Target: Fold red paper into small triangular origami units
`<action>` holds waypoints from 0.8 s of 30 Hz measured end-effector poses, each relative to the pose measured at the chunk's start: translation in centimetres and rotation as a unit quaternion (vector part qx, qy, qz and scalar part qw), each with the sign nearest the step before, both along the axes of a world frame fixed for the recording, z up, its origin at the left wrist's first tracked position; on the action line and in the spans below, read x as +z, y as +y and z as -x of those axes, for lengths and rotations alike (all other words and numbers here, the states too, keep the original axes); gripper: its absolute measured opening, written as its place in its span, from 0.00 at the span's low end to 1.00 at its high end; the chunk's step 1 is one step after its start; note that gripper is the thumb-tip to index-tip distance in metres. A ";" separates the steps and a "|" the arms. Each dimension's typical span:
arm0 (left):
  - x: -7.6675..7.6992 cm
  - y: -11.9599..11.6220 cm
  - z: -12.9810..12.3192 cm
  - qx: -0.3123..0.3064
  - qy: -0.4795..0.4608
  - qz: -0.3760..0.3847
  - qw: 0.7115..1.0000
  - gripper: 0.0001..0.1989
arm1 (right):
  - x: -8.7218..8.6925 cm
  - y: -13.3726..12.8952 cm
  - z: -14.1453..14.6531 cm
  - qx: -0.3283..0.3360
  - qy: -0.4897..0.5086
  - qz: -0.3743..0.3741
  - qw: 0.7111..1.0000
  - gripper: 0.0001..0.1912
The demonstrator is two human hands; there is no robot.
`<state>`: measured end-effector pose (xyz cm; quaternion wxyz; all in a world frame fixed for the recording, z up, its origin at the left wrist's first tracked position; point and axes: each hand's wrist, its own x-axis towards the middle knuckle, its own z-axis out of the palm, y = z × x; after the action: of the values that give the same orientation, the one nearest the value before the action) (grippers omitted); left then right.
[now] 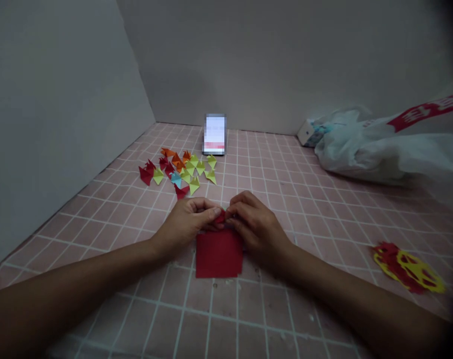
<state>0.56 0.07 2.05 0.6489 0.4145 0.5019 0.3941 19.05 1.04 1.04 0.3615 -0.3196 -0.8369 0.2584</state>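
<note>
Between my two hands is a small folded piece of red paper (221, 217), mostly covered by the fingers. My left hand (194, 217) pinches it between thumb and fingers. On its other side, my right hand (254, 219) grips the edge with closed fingertips. Just below the hands lie square red paper sheets (219, 257), slightly misaligned at the right edge. Beyond my left hand sits a group of small folded paper birds, among them a yellow one (194, 185), a light blue one (176, 178), a red one (147, 172) and an orange one (178, 161).
A lit phone (215, 134) stands upright near the back wall. At the back right, a white plastic bag (353, 154) lies beside a small box (307, 132). Red and yellow paper cutouts (407, 267) rest at the right on the pink gridded surface (174, 319). A wall (62, 109) borders the left.
</note>
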 end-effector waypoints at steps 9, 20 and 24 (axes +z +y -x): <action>-0.1 0.0 -0.1 -0.029 0.027 -0.030 0.999 0.06 | -0.1 -0.2 0.1 -0.010 -0.015 0.012 1.000 0.09; -0.3 0.0 0.0 -0.052 -0.002 -0.004 0.999 0.08 | 0.0 -0.3 0.2 0.012 -0.017 -0.018 1.000 0.10; -0.3 -0.1 -0.1 -0.053 -0.024 0.015 0.998 0.09 | -0.2 -0.6 0.3 -0.010 -0.038 -0.056 0.998 0.10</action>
<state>0.66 -0.07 1.73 0.6868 0.4217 0.4692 0.3612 18.73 0.48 0.86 0.3496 -0.3168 -0.8599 0.1948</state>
